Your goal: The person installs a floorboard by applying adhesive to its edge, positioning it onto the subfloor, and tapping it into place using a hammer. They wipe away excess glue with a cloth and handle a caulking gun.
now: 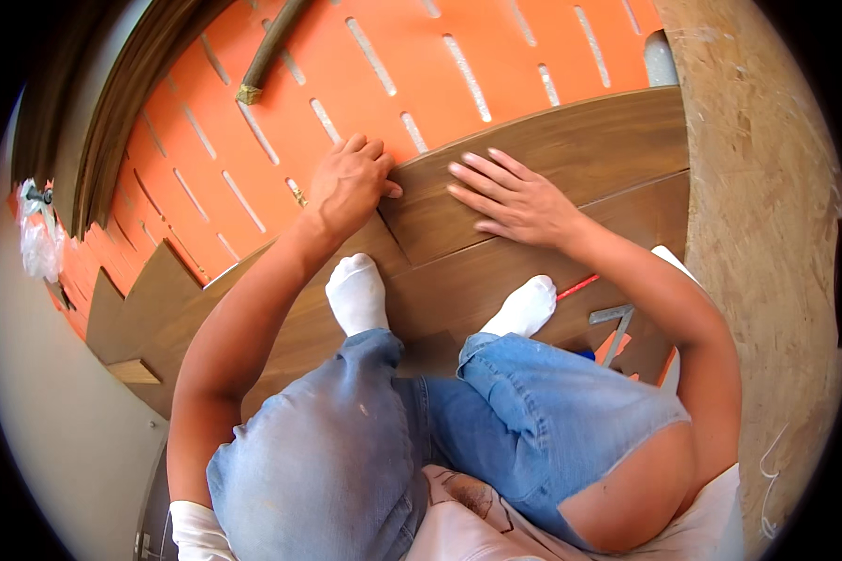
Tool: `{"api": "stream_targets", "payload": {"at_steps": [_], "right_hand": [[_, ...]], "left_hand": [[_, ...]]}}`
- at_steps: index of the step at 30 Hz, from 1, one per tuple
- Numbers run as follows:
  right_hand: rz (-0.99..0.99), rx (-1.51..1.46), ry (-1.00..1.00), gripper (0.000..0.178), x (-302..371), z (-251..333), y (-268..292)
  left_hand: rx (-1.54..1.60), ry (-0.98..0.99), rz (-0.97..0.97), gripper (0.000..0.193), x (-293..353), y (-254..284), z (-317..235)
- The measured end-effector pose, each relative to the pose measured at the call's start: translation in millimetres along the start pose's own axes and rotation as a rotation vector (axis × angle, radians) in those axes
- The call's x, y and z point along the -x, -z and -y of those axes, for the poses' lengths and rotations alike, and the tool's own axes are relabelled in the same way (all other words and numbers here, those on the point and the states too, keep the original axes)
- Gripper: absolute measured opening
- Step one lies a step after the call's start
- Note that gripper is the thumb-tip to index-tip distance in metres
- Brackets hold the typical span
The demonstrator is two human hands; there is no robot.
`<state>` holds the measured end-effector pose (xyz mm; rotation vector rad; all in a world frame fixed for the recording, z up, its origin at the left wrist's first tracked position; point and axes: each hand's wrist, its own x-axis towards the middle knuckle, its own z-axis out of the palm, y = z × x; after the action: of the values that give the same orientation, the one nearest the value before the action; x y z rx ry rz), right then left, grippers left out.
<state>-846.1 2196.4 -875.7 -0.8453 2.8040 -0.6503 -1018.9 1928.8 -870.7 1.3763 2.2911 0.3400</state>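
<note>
A brown wood-grain floor plank (617, 140) lies along the far edge of the laid flooring, its left end at my left hand. My left hand (348, 182) is closed at that end, with bent fingers over the orange underlay and the thumb at the plank's corner. The palm side and whatever is under it are hidden. Flat on the plank's top rests my right hand (519, 201), fingers spread, holding nothing. A dark gap shows below the left hand at the plank's short end. My white-socked feet stand on the laid planks (430, 299) closer to me.
Orange slotted underlay (402, 56) spreads beyond the planks, with a brown bar (269, 51) on it. Stacked planks (112, 122) stand at far left, near a plastic bag (40, 234). A metal square (617, 327) and red pencil (578, 286) lie by my right foot. A wooden board (758, 187) borders the right.
</note>
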Motion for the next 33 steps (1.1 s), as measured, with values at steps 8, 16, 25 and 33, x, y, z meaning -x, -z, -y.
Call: {"api": "stream_targets", "payload": {"at_steps": [8,16,25,33], "right_hand": [[-0.131,0.014,-0.147,0.072,-92,50,-44],[-0.378,-0.057,-0.165,0.046,-96,31,-35],[-0.482,0.383,-0.513,0.014,17,-97,32],[-0.448,0.303,-0.572,0.013,25,-136,34]], "left_hand": [[-0.087,0.167,-0.02,0.018,47,6,69],[-0.048,0.001,-0.279,0.015,27,37,-19],[0.016,-0.546,-0.202,0.052,-2,-51,-74],[0.21,-0.515,-0.206,0.056,-30,-66,-67]]}}
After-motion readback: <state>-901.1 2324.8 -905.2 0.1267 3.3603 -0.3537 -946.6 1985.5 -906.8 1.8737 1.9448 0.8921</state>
